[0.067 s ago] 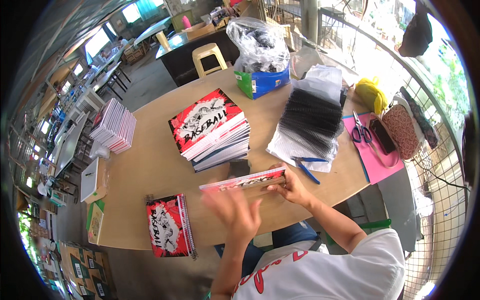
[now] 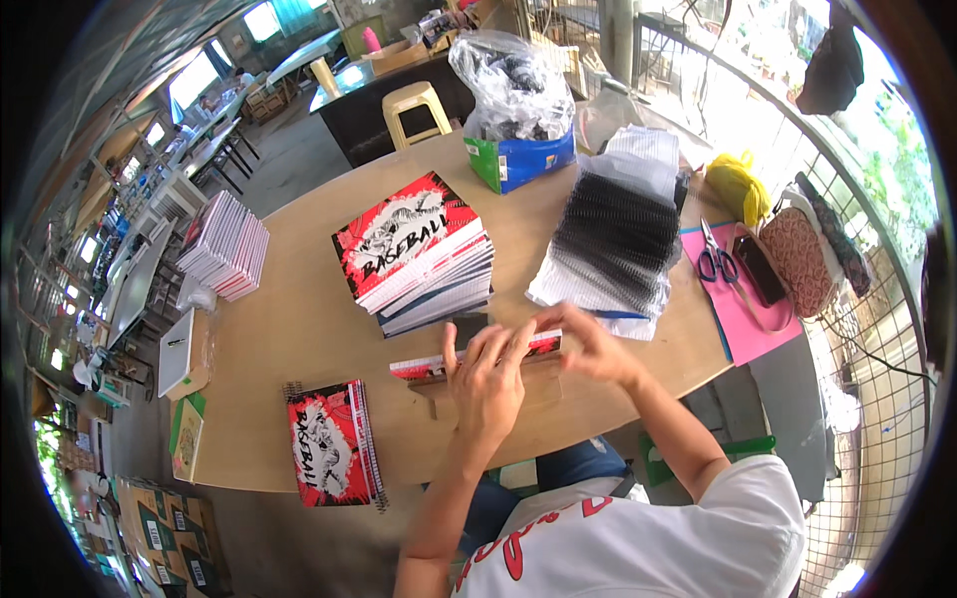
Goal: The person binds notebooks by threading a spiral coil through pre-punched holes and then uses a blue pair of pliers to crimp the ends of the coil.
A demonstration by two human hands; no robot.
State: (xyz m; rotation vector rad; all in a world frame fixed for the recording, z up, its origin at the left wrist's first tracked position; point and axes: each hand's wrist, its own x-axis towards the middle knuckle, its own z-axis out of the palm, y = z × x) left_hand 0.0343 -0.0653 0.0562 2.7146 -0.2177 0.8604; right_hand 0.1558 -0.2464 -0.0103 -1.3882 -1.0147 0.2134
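In front of me a notebook [image 2: 427,366] with a red, black and white cover stands on its long edge, its narrow side up. My left hand [image 2: 486,384] lies over its middle, fingers bent across the upper edge. At its right end my right hand [image 2: 590,349] grips with bent fingers, covering that corner. Between and behind the hands part of the notebook is hidden. A brown block-like piece [image 2: 431,392] shows under it. On the left lies a notebook with a black coil [image 2: 329,444]. Farther off rises a stack of similar notebooks [image 2: 419,249].
Black binding coils [image 2: 610,229] lie on white sheets at the right. Beyond are a blue-green box [image 2: 533,162] with a plastic bag, scissors [image 2: 716,261], a pink sheet [image 2: 763,334] and a yellow bundle [image 2: 736,187]. Another notebook stack [image 2: 224,247] stands at the left edge.
My left hand has come from in front of the notebook onto its upper edge. My right hand has shifted slightly up and now covers most of the blue-handled pliers.
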